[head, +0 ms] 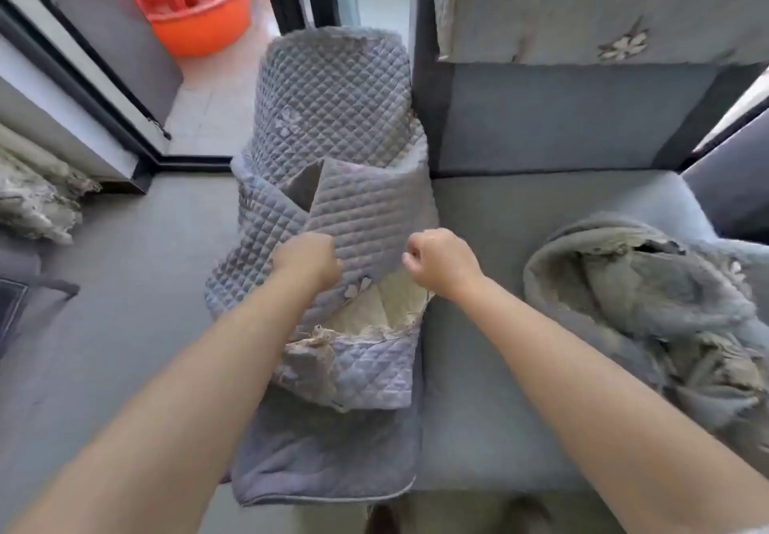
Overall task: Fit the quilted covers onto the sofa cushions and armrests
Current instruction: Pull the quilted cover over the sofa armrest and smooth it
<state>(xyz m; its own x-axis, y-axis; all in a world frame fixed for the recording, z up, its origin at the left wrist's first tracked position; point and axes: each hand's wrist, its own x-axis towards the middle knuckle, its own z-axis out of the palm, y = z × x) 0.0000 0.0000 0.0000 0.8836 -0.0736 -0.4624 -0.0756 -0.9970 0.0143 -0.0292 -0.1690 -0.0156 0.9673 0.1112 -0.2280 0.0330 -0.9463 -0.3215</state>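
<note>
Covers number two: a quilted cover [333, 125], blue-grey with diamond stitching and pale backing, draped over the armrest at centre, and a crumpled cover [649, 304] at three o'clock on the seat cushion [499, 388]. Left hand [308, 261] and right hand [441, 261], both clenched, grip the quilted cover's fold.

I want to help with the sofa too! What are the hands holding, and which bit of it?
Both hands hold the quilted cover on the armrest: the left hand and right hand each grip its folded-back lower edge.
</note>
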